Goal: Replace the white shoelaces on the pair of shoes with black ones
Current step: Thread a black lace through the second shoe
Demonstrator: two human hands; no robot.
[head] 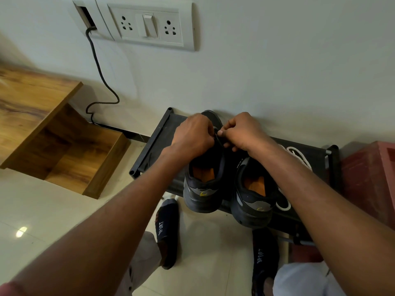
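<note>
Black lace [219, 140], left shoe [204, 182] on rack [154, 142]: my left hand [193, 135] and right hand [243, 131] pinch it, lacing upper eyelets; next, likely pull even; white laces [298, 154] discarded far right.

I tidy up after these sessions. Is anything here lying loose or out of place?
Yes. White shoelaces lie loose on the black rack, right of the shoes, one loop hanging over the front edge. On the wall, a cover plate gapes open with a cable trailing out.
</note>
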